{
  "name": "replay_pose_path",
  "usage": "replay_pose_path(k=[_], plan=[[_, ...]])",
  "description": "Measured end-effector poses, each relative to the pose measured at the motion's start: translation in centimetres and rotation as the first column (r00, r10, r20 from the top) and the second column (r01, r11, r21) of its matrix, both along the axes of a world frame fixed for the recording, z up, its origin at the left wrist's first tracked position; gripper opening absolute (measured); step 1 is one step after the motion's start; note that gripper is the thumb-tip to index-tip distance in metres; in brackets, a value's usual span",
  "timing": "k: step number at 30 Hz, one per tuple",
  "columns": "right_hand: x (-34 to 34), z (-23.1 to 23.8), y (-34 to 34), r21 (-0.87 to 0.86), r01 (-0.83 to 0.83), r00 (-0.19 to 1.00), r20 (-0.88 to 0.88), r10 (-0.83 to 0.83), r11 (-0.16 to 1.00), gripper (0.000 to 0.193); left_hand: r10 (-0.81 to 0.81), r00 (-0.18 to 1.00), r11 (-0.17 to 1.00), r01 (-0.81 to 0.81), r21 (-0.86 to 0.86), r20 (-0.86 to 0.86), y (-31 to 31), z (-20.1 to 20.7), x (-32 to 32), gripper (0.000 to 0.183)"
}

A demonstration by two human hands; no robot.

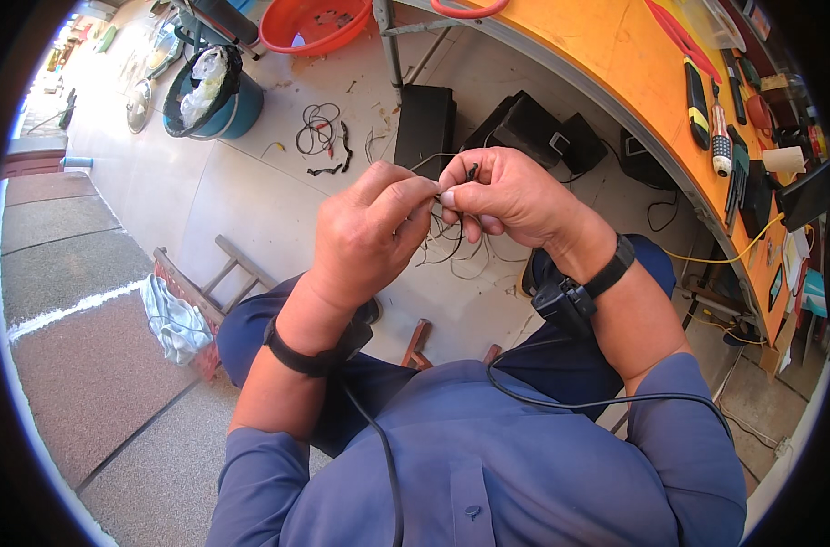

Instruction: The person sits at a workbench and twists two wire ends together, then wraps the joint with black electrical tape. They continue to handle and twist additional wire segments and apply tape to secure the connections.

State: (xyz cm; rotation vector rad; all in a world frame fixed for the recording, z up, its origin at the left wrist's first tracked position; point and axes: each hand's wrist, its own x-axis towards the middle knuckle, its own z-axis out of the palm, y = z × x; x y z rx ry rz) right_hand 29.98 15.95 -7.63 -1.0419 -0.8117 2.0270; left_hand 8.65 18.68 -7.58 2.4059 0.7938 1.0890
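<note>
My left hand and my right hand meet in front of me above the floor. Both are closed, fingertips pinching a thin wire between them. Its strands hang in loose loops below my fingers, and a pale length runs up behind my hands. A small black piece pokes out by my right index finger; I cannot tell what it is. The exact spot where the fingertips meet is mostly covered by the fingers.
Black boxes stand on the floor under the orange workbench, which carries pliers and a screwdriver. A coil of wire lies left of them. Farther off are a red basin and a lined bucket. A wooden stool stands left.
</note>
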Motion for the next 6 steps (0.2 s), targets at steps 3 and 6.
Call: replay_pose_path(k=[3,6], plan=[[-0.02,-0.06,0.02,-0.006,0.0,1.0,0.002,0.0,1.0,0.011,-0.031,0.999,0.999,0.032,0.018,-0.042,0.03,0.01,-0.21,0.02],[0.04,-0.05,0.02,-0.012,-0.002,1.0,-0.004,0.002,1.0,0.011,-0.038,0.997,0.999,0.04,0.034,-0.061,0.08,-0.02,-0.32,0.021]])
